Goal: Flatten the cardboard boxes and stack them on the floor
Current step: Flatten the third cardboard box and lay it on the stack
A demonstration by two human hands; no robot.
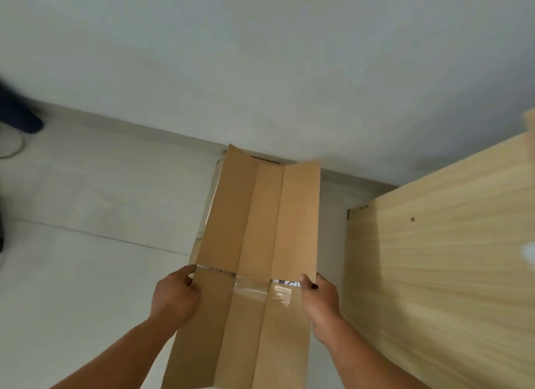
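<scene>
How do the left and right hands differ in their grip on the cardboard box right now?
The left hand grips the box's left edge with fingers curled over it beside the clear tape strip. The right hand pinches the right edge, thumb on top next to a white label. The right hand sits nearer the wooden cabinet. Both clamp the box at about the same height.

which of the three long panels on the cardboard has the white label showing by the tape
The right panel, the one the right hand grips. A white printed label peeks out beside that thumb; the middle panel and left panel show only tape.
</scene>
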